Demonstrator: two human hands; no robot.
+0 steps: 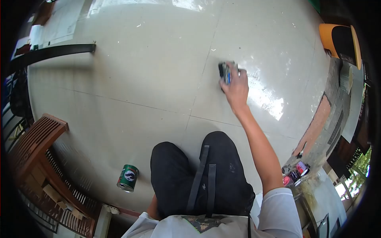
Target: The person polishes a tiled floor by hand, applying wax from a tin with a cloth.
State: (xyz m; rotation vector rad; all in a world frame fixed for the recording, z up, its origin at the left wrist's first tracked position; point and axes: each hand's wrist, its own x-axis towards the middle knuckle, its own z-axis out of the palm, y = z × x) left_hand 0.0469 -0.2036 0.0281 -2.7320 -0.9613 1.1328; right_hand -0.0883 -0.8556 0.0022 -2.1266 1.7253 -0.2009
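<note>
My right hand (237,85) reaches forward to the tiled floor (151,75), its fingers closed around a small block-like object (227,73). That object has a black edge on its left side and a grey, patterned body with a bit of blue. Its exact kind is partly covered by my fingers. Of my left arm only a short stretch shows beside my left thigh; my left hand is out of sight. A green can (128,178) with a dark round emblem sits on the floor to the left of my knees.
A brown slatted wooden bench (47,142) stands at the left. Above it, a black curved bar (59,50) juts in. An orange and black object (340,44) is at the upper right. Small items, including a phone-like one (302,168), lie on the right.
</note>
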